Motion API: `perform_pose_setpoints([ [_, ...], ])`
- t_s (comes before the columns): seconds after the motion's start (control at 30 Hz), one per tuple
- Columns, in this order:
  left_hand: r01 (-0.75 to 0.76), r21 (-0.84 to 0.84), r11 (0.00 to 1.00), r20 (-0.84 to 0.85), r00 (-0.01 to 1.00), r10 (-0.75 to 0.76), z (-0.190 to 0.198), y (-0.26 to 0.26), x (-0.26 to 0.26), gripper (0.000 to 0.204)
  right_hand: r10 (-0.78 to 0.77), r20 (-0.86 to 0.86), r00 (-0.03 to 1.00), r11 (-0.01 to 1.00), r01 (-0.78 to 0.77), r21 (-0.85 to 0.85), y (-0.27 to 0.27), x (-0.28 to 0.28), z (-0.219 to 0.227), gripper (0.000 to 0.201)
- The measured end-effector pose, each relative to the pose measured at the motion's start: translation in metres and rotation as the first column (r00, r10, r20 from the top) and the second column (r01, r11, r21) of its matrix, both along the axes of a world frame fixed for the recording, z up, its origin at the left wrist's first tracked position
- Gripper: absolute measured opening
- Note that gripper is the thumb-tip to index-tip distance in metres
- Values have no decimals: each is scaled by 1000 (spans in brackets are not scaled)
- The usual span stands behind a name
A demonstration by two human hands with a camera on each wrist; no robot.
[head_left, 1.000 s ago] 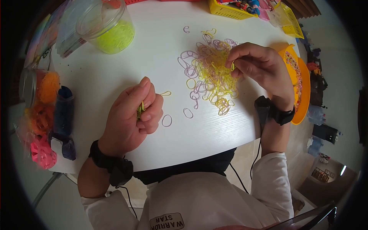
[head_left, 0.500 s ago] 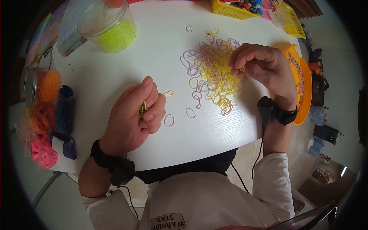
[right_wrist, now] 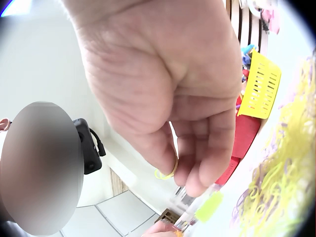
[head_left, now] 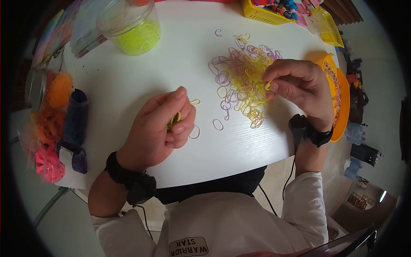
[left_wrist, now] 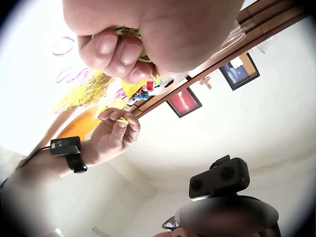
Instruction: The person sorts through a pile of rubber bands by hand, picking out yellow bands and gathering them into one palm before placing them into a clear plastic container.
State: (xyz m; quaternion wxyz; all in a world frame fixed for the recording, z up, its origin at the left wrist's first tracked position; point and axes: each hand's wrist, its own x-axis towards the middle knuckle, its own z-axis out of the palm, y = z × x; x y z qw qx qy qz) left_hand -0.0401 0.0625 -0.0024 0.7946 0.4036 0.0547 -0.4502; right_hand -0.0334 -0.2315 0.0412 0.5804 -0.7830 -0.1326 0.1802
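In the head view my left hand (head_left: 150,132) is curled round a small bunch of yellow-green rubber bands (head_left: 174,120), mostly hidden inside the fist. The left wrist view shows the same bunch (left_wrist: 129,33) poking out between palm and fingers. My right hand (head_left: 305,85) pinches a yellow rubber band (head_left: 268,86) between thumb and fingertips, at the right edge of a pile of yellow and purple rubber bands (head_left: 244,83). Seen from the right wrist, that band (right_wrist: 167,174) loops out beside the thumb tip. A loose purple band (head_left: 218,124) lies between the hands.
A clear tub (head_left: 138,38) of neon yellow bands stands at the back left. Bagged orange bands (head_left: 60,90), pink bands (head_left: 50,165) and a dark blue pouch (head_left: 75,118) line the left edge. A yellow basket (head_left: 267,15) is at the back; an orange tray (head_left: 342,107) of beads sits right.
My left hand has shifted a little to the right, toward the pile. The right fingers curled inward, then brought the yellow band back to the fingertips. The head view has shifted slightly.
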Motion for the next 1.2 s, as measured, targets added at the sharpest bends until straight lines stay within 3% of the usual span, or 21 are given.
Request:
perform_pose_setpoints([
  [0.1, 50, 3, 999, 27, 998, -50, 4, -1, -1, 34, 38, 144, 989, 996, -25, -91, 23, -5, 6, 19],
  [0.2, 91, -12, 996, 18, 996, -91, 6, -1, -3, 29, 106, 115, 988, 953, -68, -294, 47, -10, 20, 23],
  [0.33, 124, -51, 991, 87, 989, -120, 3, -2, -8, 24, 102, 101, 990, 927, -58, -371, 67, -14, 24, 21],
  [0.43, 143, -59, 988, 163, 978, -132, -1, -3, -10, 21, 123, 135, 983, 923, -64, -379, 73, -14, 20, 21],
  [0.53, 126, 83, 989, 275, 951, -144, 3, -7, -14, 19, 179, 164, 970, 912, -101, -398, 79, -16, 19, 19],
  [0.67, 85, 78, 993, 299, 949, -104, 2, -8, -16, 22, 210, 221, 952, 927, -122, -356, 79, -17, 12, 15],
  [0.77, 55, 134, 989, 324, 941, -96, 5, -7, -15, 23, 200, 241, 950, 934, -111, -339, 75, -15, 10, 13],
  [0.83, 49, 159, 986, 343, 934, -101, 6, -7, -14, 24, 98, 193, 976, 962, -43, -271, 72, -16, 8, 12],
  [0.97, 47, 108, 993, 239, 968, -72, 2, -5, -11, 18, 53, 279, 959, 972, 14, -234, 55, -8, 7, 12],
  [1.07, 26, 34, 999, 104, 994, -29, 2, -4, -6, 13, -58, 298, 953, 937, 155, -313, 20, 7, 6, 13],
  [1.1, 8, 7, 1000, 62, 998, -8, 4, -3, -5, 12, -116, 257, 959, 947, 185, -261, 12, 11, 4, 13],
  [1.2, -50, -127, 991, -65, 997, 42, -1, 0, -5, 12, -13, 354, 935, 751, 243, -614, -1, 14, 7, 13],
])
